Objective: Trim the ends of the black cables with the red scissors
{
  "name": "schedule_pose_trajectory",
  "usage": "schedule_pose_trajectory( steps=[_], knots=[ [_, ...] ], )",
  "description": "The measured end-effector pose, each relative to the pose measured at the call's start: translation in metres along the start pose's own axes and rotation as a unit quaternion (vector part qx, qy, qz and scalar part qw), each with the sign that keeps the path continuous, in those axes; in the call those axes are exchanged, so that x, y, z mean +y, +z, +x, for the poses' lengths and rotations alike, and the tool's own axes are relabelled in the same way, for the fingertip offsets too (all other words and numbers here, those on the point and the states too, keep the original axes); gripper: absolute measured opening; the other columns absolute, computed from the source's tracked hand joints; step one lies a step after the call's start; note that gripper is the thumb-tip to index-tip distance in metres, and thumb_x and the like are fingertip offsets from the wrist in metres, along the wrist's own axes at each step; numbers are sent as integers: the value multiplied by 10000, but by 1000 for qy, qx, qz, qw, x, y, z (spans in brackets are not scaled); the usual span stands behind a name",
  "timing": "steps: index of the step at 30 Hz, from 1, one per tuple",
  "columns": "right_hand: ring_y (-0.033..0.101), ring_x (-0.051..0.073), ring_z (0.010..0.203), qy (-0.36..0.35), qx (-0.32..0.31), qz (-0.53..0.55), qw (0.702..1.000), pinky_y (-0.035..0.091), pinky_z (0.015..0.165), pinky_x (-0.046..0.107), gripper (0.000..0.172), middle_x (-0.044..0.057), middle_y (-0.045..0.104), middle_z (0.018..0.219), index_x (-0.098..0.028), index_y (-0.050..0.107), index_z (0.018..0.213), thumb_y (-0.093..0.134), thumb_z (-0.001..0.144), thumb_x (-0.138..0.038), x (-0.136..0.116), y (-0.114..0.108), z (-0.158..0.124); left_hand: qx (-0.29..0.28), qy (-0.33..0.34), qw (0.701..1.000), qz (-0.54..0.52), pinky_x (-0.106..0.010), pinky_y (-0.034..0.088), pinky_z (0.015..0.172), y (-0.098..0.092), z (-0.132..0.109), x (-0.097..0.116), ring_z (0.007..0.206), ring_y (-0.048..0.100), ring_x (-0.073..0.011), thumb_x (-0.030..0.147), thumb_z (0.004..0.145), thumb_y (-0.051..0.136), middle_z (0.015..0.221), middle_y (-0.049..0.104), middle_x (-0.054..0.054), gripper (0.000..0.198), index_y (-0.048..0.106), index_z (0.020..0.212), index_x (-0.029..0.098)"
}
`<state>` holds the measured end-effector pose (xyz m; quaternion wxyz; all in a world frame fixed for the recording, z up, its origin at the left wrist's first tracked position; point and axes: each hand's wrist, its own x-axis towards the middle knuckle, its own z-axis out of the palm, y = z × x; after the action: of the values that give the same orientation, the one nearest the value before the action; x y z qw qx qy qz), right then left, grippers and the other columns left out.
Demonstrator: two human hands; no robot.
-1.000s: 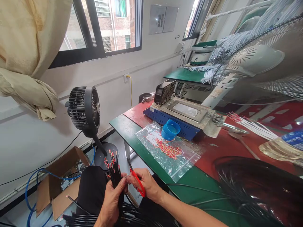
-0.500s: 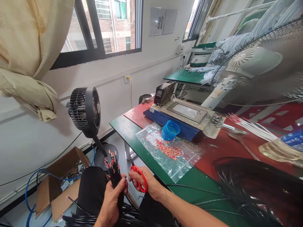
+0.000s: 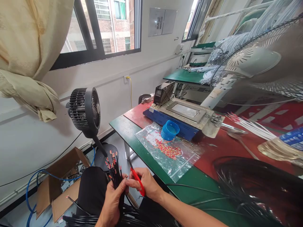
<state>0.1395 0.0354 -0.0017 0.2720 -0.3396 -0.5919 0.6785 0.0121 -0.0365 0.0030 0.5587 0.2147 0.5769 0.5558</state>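
So on the far left there was an open cardboard box (image 3: 44,197) on the floor, with a blue hose (image 3: 27,192) looping around it and a black fan (image 3: 88,110) behind. Next came the left hand (image 3: 113,195), wrapped around a bundle of black cables (image 3: 114,167), pretty much upright above the lap, left of the desk (image 3: 129,127), with the stripped reddish ends sticking up. Just right of that, the right hand (image 3: 149,185) had red-handled cutters (image 3: 137,178) in its grip, blades pointing away, its fingertips right up against the left thumb; couldn't tell what was pinched there. Further right, a clear plastic bag (image 3: 186,171) lay on the desk with red and yellow bits on it, a blue cup (image 3: 168,131) at its far side, just in front of a blue-sided machine (image 3: 169,121). Over on the right were white wires (image 3: 257,127), a bottle (image 3: 280,149) and, nearer, a heap of black cables (image 3: 236,186).
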Motion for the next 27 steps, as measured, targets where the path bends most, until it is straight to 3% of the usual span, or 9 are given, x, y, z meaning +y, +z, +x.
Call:
schedule_pose_trajectory(
  steps=[8, 10, 12, 14, 16, 18, 20, 23, 27],
  knots=[
    [348, 62, 424, 4, 46, -38, 998, 266, 433, 199, 419, -54, 399, 450, -149, 521, 577, 586, 715, -539, 2, 0, 1, 9, 14, 1000, 23, -215, 356, 529, 0, 0, -3, 539, 425, -75, 306, 650, 679, 562, 518, 21, 245, 633, 799, 117],
    [374, 71, 440, -26, 64, -62, 996, 287, 450, 204, 416, -45, 424, 470, -151, 534, 591, 554, 745, -536, 3, -2, 1, 21, -15, 1000, -9, -218, 411, 571, 1, 2, -1, 571, 497, -88, 287, 626, 702, 619, 586, -9, 283, 639, 837, 109],
    [412, 80, 486, -106, 88, -143, 980, 311, 481, 206, 358, -24, 484, 535, -150, 565, 629, 558, 768, -479, 5, -3, 1, 43, -61, 995, -66, -243, 465, 615, 0, 5, 2, 607, 562, -111, 244, 602, 724, 681, 639, -43, 301, 639, 854, 103],
    [434, 92, 534, -220, 101, -262, 934, 315, 504, 215, 278, 1, 527, 594, -152, 584, 661, 541, 805, -386, 8, -2, 0, 72, -108, 982, -139, -278, 503, 627, -1, 8, 6, 608, 596, -129, 164, 592, 724, 671, 663, -51, 277, 637, 848, 104],
    [439, 106, 560, -340, 92, -373, 858, 309, 515, 233, 252, 18, 543, 614, -156, 578, 667, 465, 853, -285, 10, 0, -2, 91, -156, 962, -204, -295, 522, 589, -1, 9, 12, 572, 609, -142, 98, 608, 693, 620, 673, -51, 211, 632, 810, 100],
    [445, 117, 582, -432, 67, -460, 773, 298, 524, 255, 258, 24, 555, 632, -155, 577, 699, 397, 878, -201, 11, 4, -5, 81, -205, 942, -255, -273, 519, 527, 0, 9, 17, 527, 610, -141, 72, 643, 649, 584, 676, -56, 125, 624, 763, 96],
    [461, 124, 603, -482, 38, -516, 707, 287, 524, 274, 254, 25, 562, 665, -149, 581, 752, 363, 884, -152, 11, 7, -7, 39, -252, 920, -299, -218, 498, 476, 1, 8, 19, 493, 603, -118, 87, 680, 619, 567, 675, -62, 47, 616, 727, 84],
    [485, 139, 633, -512, 20, -556, 654, 275, 520, 295, 272, 28, 548, 672, -147, 564, 719, 346, 882, -148, 11, 9, -8, -19, -297, 892, -340, -147, 460, 438, 2, 8, 18, 456, 580, -76, 117, 707, 606, 543, 662, -55, 63, 603, 679, 61],
    [500, 151, 649, -532, 5, -572, 624, 284, 522, 301, 262, 33, 540, 674, -147, 547, 676, 367, 866, -167, 10, 9, -8, -30, -316, 884, -344, -153, 422, 369, 5, 8, 15, 380, 522, -67, 131, 719, 588, 494, 617, -32, 99, 592, 641, 70]
  ],
)
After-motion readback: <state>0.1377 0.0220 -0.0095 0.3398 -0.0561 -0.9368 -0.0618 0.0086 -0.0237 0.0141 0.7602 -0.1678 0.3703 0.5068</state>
